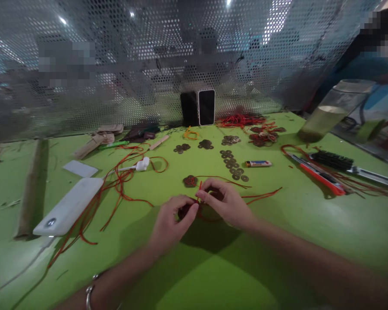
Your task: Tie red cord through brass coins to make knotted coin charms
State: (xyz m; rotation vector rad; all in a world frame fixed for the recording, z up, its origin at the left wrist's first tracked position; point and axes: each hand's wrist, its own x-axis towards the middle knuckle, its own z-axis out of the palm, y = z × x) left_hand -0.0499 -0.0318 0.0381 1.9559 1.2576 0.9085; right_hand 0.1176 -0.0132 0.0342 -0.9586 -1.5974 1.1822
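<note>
My left hand [171, 219] is closed, thumb and fingers pinching a dark coin bundle [184, 211] that the hand partly covers. My right hand [229, 204] meets it at the fingertips, closed on a thin red cord [200, 187] whose short end sticks up between the two hands. More of this cord seems to loop below the right hand, and red ends [265, 194] trail out to the right. Just beyond the fingers lies a flower-like cluster of coins [190, 181] bound with red cord. The exact knot at the fingertips is too small to make out.
Loose holed coins [232, 165] and a lighter [258, 163] lie ahead. A red cutter [323, 176] and a jar [326, 116] are at right. Leftward are a white power bank [71, 206] and tangled red cords [119, 181]. A phone [207, 107] leans on the perforated screen.
</note>
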